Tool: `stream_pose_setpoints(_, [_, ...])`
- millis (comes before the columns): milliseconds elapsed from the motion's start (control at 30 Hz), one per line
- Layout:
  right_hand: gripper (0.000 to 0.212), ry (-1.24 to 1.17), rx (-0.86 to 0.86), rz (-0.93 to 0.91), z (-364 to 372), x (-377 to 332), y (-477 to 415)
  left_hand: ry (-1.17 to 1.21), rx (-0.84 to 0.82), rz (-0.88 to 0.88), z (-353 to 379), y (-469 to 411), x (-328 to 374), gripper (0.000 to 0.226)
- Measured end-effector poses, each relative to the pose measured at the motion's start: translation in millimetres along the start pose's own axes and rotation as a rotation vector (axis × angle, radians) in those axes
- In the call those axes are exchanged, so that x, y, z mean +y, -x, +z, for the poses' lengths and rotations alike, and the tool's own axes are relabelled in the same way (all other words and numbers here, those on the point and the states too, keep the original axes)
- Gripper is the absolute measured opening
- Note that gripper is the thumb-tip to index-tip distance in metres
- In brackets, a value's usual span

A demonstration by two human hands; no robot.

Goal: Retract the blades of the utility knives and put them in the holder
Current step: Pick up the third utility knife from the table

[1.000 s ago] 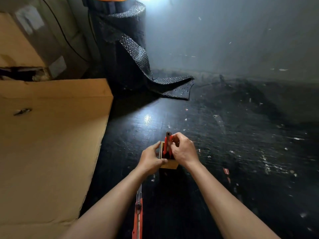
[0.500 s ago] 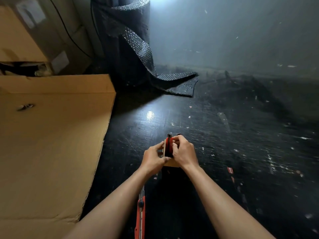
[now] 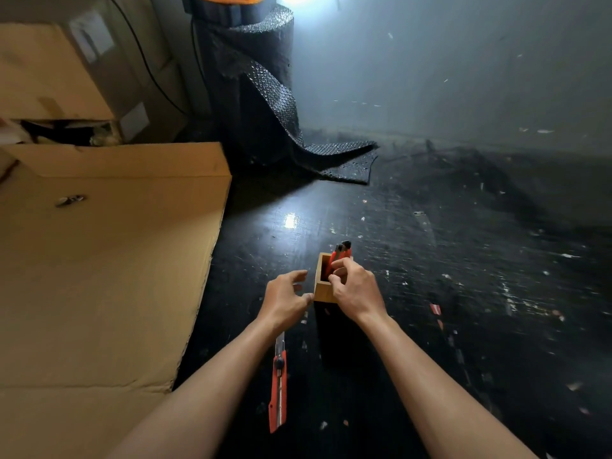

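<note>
Hands (image 3: 353, 288) at holder (image 3: 322, 286) rim

Knives (image 3: 341, 251) in holder (image 3: 322, 288), another (image 3: 278, 385) left.

Both hands (image 3: 354, 289) and forearms are bare, with no sleeves, gloves or jewellery visible.

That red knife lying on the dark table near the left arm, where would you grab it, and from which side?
Grip the red utility knife around the middle of its plastic body, behind the black slider knob, coming down from above. It lies flat, lengthwise away from the person, with its metal blade end pointing towards the left hand, so fingers should stay clear of that far tip.
</note>
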State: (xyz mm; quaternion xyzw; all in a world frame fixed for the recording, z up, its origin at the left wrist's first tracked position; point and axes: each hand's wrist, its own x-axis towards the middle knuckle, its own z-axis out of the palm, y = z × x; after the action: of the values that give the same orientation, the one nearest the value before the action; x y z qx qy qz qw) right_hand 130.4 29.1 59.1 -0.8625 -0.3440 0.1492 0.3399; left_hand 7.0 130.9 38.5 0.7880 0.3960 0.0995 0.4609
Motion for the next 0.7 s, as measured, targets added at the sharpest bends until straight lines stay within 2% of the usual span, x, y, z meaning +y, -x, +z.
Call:
stream_pose_setpoints(167, [0.02, 0.035, -0.114, 0.03, 21, 0, 37, -0.139, 0.003, 0.005, -8, 38, -26, 0.055])
stream_pose_setpoints(333, [0.026, 0.098, -0.281, 0.097, 55, 5, 76, -0.199, -0.024, -0.106, -10, 71, -63, 0.046])
stream_pose_setpoints(467, [0.03, 0.12, -0.397, 0.146, 78, 9, 105, -0.174, -0.057, -0.189, -4, 92, -85, 0.035])
stream_pose_setpoints(600, [0.018, 0.067, -0.518, 0.187, 94, 12, 127, -0.117, -0.107, -0.263, 4, 109, -102, 0.032])
stream_pose_setpoints(700, [0.017, -0.018, -0.548, 0.236, 101, 12, 137, -0.063, -0.134, -0.311, 8, 114, -110, 0.032])
